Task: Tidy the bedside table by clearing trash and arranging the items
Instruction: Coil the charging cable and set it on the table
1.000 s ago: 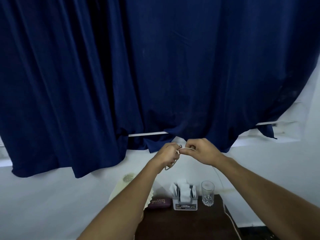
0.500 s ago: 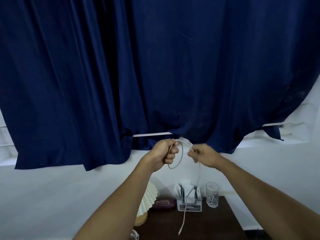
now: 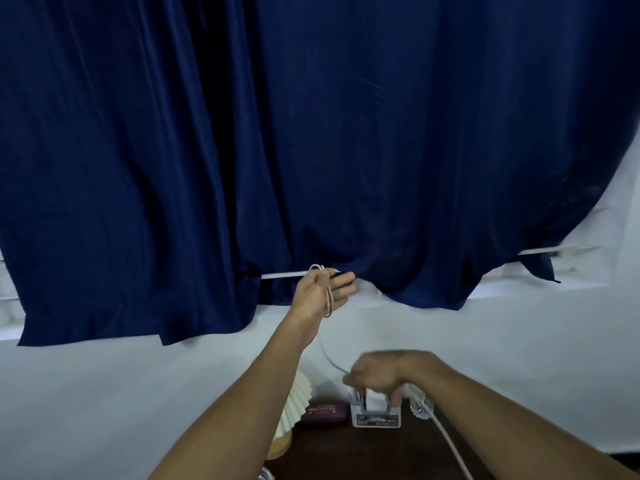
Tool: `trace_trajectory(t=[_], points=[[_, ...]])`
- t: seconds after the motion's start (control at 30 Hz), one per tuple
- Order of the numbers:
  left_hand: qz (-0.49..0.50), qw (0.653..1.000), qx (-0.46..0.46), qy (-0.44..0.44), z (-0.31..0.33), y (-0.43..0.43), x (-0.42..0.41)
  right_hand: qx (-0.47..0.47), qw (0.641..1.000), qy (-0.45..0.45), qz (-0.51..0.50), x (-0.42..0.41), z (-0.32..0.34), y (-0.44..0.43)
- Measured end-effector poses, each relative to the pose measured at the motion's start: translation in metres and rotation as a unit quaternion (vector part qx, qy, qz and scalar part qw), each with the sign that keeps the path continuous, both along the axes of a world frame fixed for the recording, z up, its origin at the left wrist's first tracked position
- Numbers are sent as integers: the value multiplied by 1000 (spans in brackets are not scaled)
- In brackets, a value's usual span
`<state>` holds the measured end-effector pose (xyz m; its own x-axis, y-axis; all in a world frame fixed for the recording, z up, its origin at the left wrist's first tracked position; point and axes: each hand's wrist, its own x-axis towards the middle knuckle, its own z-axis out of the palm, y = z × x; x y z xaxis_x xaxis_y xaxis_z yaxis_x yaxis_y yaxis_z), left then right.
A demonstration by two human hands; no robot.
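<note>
Half a second ago both hands were close together, high above the white holder. Now the right hand has dropped to just above the holder. It is blurred, but it seems to pinch the loose run of the cable. The left hand stays well above the holder with its fingers straight, and the coiled loops hang over its palm. I judge that another loop is being drawn, so the coiling is not finished.

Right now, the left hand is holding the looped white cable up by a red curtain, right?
No, the curtain is dark blue, not red. The head view shows the left hand holding the looped white cable up by it.
</note>
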<state>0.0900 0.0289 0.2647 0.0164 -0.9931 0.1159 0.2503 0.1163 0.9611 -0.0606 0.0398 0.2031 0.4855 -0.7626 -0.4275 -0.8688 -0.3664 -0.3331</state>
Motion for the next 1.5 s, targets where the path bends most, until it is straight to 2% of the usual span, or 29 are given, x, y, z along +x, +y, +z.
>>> trace_trajectory(t=[0.1, 0.17, 0.27, 0.37, 0.47, 0.57, 0.67, 0.73, 0.83, 0.93, 1.0, 1.1, 1.23, 1.3, 1.4, 1.43, 1.5], points=[[-7, 987, 11, -159, -11, 6, -2, -182, 983, -10, 34, 10, 37, 4], [-4, 974, 21, -226, -13, 14, -3, -266, 963, -29, 25, 8, 57, 4], [-23, 959, 24, -280, -17, 20, -3, -364, 931, -14, 10, 0, 73, 0], [-65, 948, 30, -310, -19, 19, -5, -397, 917, -27, -20, -6, 76, -12], [-86, 945, 43, -313, -18, 20, -6, -376, 923, -69, -47, -14, 80, -21], [-79, 947, 60, -305, -14, 20, 1, -301, 931, -190, -84, -33, 81, -27], [-79, 963, 81, -245, -11, 16, 12, -252, 926, -254, -120, -59, 63, -41], [-69, 981, 90, -160, -8, 12, 19, -226, 935, -238, -136, -73, 38, -49], [-57, 993, 97, -30, -4, 8, 21, -132, 954, -228, -145, -82, 0, -50], [-55, 991, 92, 74, 0, 8, 16, -17, 977, -165, -135, -71, -21, -44], [-55, 989, 81, 107, 5, 7, 11, 40, 986, -106, -125, -57, -27, -37], [-38, 993, 64, 91, 11, 7, 6, 91, 991, -9, -101, -36, -27, -22], [-25, 998, 48, 42, 3, 4, 5, 30, 994, 98, -27, -3, -11, -8], [-28, 999, 43, -13, -5, 2, 5, 28, 995, 94, -10, 11, 4, 0], [-26, 987, 38, -151, -20, 3, 5, 11, 998, 56, 13, 20, 37, 11], [-30, 981, 38, -186, -24, 6, 6, -20, 998, 46, 21, 20, 48, 12], [-34, 969, 36, -241, -29, 11, 7, -141, 988, 38, 39, 18, 66, 10]])
